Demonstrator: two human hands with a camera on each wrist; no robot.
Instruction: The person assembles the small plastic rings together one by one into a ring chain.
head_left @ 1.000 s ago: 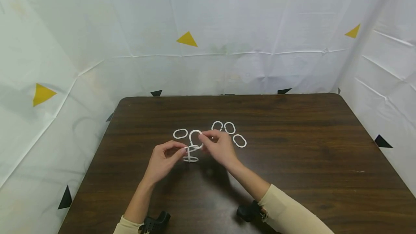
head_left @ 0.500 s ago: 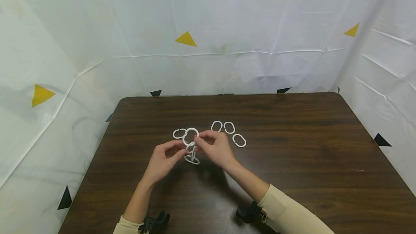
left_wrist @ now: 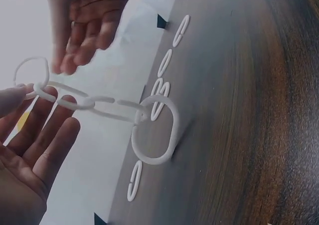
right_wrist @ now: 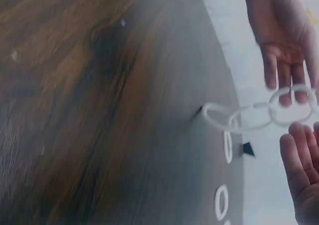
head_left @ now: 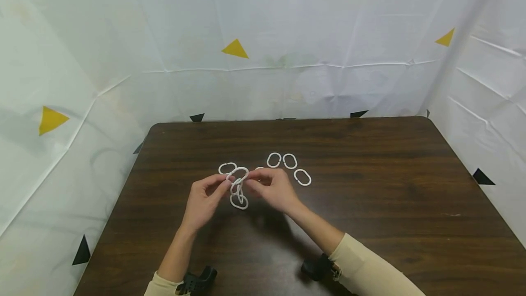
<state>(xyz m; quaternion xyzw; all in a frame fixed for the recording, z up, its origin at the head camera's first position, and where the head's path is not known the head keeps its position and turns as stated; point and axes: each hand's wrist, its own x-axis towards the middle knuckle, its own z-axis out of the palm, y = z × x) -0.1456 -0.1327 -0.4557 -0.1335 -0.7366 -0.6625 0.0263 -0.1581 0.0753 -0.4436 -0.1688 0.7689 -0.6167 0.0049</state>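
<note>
A short chain of white plastic C-shaped links (left_wrist: 175, 122) hangs between my hands over the dark table. My left hand (head_left: 205, 198) pinches the top link between thumb and fingers. In the left wrist view its other fingers spread beneath the upper links. My right hand (head_left: 276, 189) is close to the right side of the top link, its fingers loosely bent. Both wrist views show a gap between the right fingertips (right_wrist: 297, 127) and the chain. The lowest link (head_left: 239, 208) hangs tilted at the chain's end.
Behind the hands, loose white links (head_left: 302, 177) lie on the brown wooden table (head_left: 370, 186). One loose link (head_left: 222, 166) is left of the chain; another is mostly hidden behind the right hand. White sheeting (head_left: 312, 22) with yellow and black triangles surrounds the table.
The chain has shifted slightly left and swung round. My left fingers have moved up to the top link, and my right hand has let go of it.
</note>
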